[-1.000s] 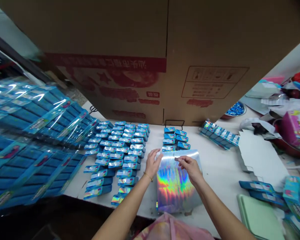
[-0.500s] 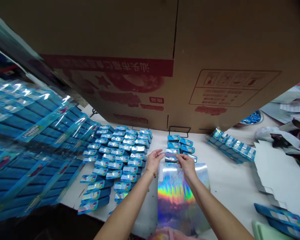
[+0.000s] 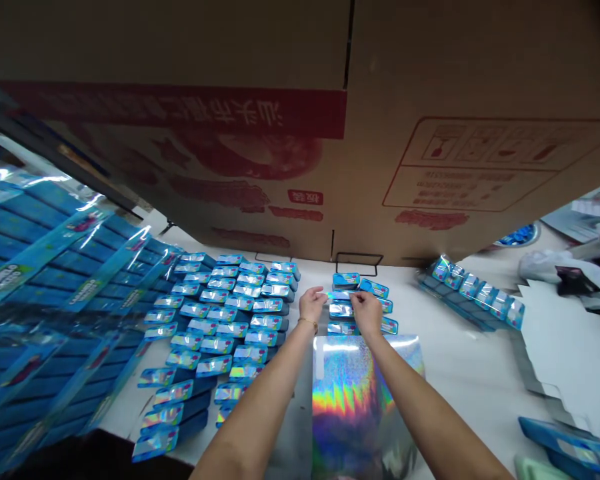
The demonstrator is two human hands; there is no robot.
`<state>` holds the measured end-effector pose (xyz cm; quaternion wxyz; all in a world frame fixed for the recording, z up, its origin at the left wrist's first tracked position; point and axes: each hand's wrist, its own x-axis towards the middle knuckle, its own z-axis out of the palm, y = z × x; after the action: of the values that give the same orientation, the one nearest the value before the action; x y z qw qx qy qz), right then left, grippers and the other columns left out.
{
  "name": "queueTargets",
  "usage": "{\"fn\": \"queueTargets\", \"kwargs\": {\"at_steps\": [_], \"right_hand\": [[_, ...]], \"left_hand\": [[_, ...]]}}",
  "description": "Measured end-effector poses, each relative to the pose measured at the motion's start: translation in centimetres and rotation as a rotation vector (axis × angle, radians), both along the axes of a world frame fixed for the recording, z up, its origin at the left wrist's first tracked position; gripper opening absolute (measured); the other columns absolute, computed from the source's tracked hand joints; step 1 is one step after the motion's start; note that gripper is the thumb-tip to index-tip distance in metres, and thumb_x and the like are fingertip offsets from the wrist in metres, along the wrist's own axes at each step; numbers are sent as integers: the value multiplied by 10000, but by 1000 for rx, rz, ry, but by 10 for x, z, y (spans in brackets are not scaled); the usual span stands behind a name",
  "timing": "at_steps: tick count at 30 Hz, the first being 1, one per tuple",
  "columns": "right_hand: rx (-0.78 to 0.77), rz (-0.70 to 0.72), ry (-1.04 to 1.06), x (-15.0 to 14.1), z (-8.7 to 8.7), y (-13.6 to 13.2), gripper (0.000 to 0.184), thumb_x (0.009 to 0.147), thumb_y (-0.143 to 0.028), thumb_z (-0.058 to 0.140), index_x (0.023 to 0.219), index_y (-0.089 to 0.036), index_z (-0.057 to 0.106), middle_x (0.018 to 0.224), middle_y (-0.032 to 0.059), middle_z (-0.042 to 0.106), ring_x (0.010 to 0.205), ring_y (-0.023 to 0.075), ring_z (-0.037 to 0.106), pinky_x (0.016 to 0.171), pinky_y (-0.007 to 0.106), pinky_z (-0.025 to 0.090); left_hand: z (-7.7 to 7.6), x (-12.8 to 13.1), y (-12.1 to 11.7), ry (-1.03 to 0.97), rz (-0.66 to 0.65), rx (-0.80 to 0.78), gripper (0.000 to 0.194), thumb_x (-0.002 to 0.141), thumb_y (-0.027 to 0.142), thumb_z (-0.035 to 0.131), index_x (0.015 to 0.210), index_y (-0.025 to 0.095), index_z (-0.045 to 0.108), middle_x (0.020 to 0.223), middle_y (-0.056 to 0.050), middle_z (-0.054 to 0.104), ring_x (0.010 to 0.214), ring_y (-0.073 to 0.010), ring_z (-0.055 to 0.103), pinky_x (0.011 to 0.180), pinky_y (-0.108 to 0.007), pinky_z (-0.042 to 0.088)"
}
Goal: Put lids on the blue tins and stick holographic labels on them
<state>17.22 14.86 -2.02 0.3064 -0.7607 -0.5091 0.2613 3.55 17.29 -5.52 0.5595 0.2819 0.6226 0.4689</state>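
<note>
My left hand (image 3: 312, 305), with a thin bracelet at the wrist, pinches one end of a narrow shiny sticker strip (image 3: 338, 295). The other end is pinched between the thumb and finger of my right hand (image 3: 367, 312). Stretched level, the strip lies over a small blue box in a short double row; whether it touches the box top I cannot tell. A blue box (image 3: 346, 280) stands just behind it, and another blue box (image 3: 343, 311) just in front. Below my hands a rainbow holographic sheet (image 3: 350, 400) lies flat, partly under my right forearm.
Several rows of blue boxes (image 3: 222, 315) with shiny tops stand left. Plastic-wrapped blue packs (image 3: 55, 267) are stacked farther left. A large cardboard carton (image 3: 260, 220) walls off the back. At right are a wrapped row of boxes (image 3: 473, 293), white card (image 3: 570, 360) and a bowl (image 3: 523, 235).
Both hands have moved slightly away from me with the strip, from over one blue box to the one behind it. The camera view has shifted a little.
</note>
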Motion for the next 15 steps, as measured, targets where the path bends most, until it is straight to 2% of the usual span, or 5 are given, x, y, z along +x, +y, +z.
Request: {"fn": "queueTargets", "kwargs": {"at_steps": [5, 9, 12, 15], "right_hand": [[-56, 45, -146, -2, -2, 5, 233, 772, -264, 445, 762, -149, 647, 778, 72, 626, 699, 171, 548, 630, 255, 361], [-98, 111, -327, -4, 2, 3, 224, 820, -249, 421, 910, -164, 608, 831, 64, 601, 707, 164, 542, 599, 249, 340], [-53, 313, -537, 0, 5, -2, 291, 848, -174, 359, 1024, -203, 589, 926, 81, 569, 770, 171, 533, 632, 260, 341], [-44, 540, -691, 11, 7, -4, 372, 813, -94, 374, 1120, -202, 556, 924, 108, 560, 789, 189, 522, 681, 285, 347]], "left_hand": [[-7, 4, 3, 69, -33, -50, 308, 529, 175, 675, 821, 129, 590, 570, 21, 568, 532, -94, 527, 570, -232, 409], [-12, 11, 5, 124, -49, -85, 271, 517, 137, 680, 776, 133, 598, 552, 15, 565, 528, -116, 539, 570, -249, 416], [-11, 7, 4, 180, -38, -87, 228, 530, 146, 675, 751, 149, 616, 578, 4, 583, 584, -130, 554, 611, -254, 418], [0, -11, -8, 223, -28, -78, 171, 619, 249, 630, 764, 159, 632, 659, -30, 621, 659, -145, 569, 660, -263, 417]]}}
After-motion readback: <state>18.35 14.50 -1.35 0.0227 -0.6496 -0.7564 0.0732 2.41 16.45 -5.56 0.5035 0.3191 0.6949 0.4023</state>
